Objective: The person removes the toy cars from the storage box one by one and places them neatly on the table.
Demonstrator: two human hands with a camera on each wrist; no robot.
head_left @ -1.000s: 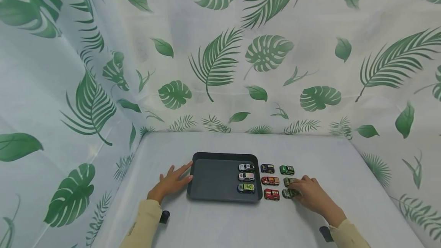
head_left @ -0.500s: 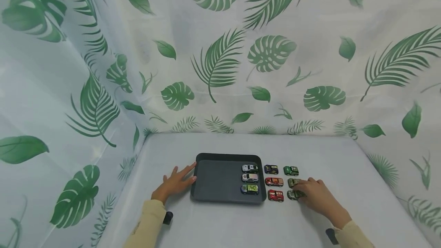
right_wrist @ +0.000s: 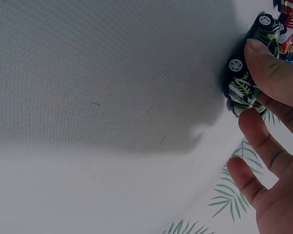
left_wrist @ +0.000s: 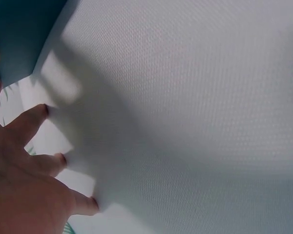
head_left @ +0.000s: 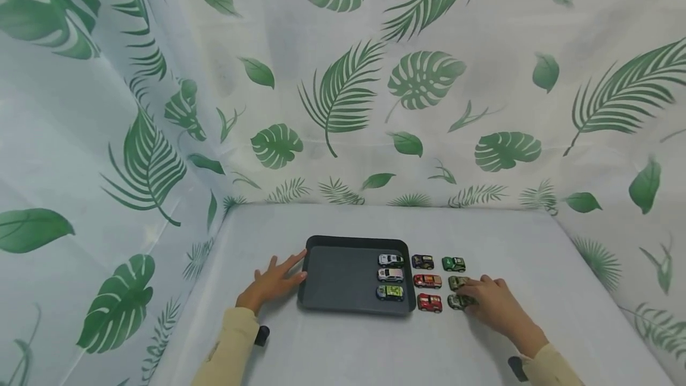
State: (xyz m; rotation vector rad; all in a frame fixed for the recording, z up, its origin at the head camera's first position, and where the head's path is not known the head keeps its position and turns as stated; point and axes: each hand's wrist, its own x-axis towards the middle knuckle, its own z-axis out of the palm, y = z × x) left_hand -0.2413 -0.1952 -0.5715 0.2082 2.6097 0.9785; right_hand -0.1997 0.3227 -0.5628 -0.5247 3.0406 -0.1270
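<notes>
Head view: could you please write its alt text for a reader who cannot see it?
A person's right hand holds a dark green toy car, one of six on a white table right of a dark grey tray. Three more toy cars line the tray's right side, and the left hand, fingers spread, rests at the tray's left edge.

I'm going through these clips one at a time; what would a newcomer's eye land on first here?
Probably the large green leaves printed on the white sheet behind the table. Next, the dark tray in the middle, with three toy cars lined up along its right side and the left hand spread at its left edge. Then, right of the tray, two columns of cars, where the right hand grips the nearest dark green car.
</notes>
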